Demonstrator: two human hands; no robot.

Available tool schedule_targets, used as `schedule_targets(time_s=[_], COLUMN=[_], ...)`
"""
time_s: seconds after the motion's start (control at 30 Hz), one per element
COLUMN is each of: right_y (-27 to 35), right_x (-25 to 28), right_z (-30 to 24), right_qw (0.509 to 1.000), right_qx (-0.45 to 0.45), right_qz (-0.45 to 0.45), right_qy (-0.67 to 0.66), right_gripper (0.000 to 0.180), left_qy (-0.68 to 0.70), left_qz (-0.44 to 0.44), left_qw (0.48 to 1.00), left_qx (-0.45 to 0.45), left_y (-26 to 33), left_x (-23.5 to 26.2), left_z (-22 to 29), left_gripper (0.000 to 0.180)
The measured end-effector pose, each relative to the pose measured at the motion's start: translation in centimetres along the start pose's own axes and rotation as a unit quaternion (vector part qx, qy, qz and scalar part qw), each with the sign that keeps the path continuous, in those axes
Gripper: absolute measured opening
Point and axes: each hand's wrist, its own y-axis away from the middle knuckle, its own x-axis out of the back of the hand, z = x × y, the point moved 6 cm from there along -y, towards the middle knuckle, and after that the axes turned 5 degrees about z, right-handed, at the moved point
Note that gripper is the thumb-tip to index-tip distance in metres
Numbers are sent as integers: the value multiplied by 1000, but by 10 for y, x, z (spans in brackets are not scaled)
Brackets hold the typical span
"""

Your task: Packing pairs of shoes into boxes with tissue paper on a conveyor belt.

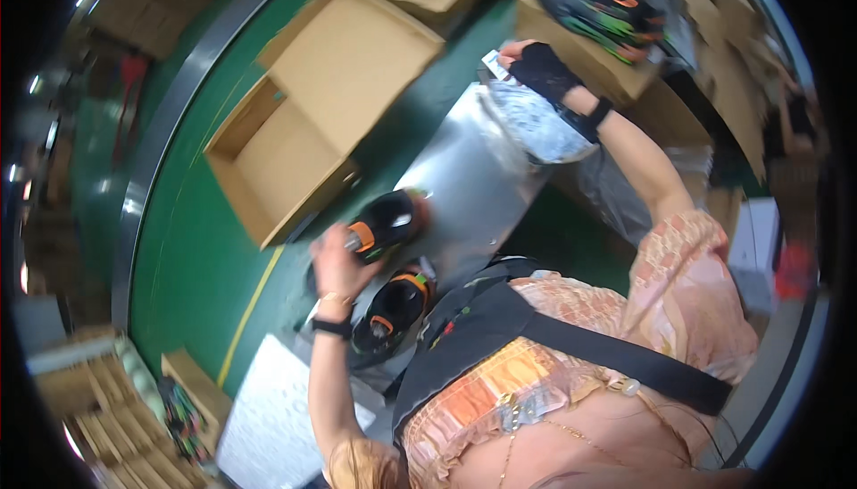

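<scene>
My left hand [339, 261], with a black band at the wrist, is closed around one end of a black shoe [393, 217] with orange trim. A second black-and-orange shoe [393, 306] sits beside it, nearer to my body. Out to the right, my right hand [543, 71] wears a black fingerless glove and pinches a small white packet [494, 65]; its exact kind is blurred. Just below that hand lies a clear plastic bag [536, 123] with whitish contents, at the far end of a shiny metal plate [473, 176].
An open brown shoebox [277, 163] lies on the green work surface [178, 266] at the left. More boxes with colourful shoes [607, 11] stand at the far right. A white sheet [268, 417] is near my left forearm, and a rack of cardboard pieces [116, 417] stands at lower left.
</scene>
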Motion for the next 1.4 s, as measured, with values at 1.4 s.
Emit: schedule_targets(time_s=[1.4], right_y=[105], right_x=[-294], right_z=[-170], right_qw=[773], right_qx=[454], right_qz=[-413], right_qy=[160], right_gripper=[43], left_qy=[-126], left_qz=[59], left_qw=[698], left_qx=[703], left_y=[393], left_x=[108], left_z=[-146], left_gripper=[88])
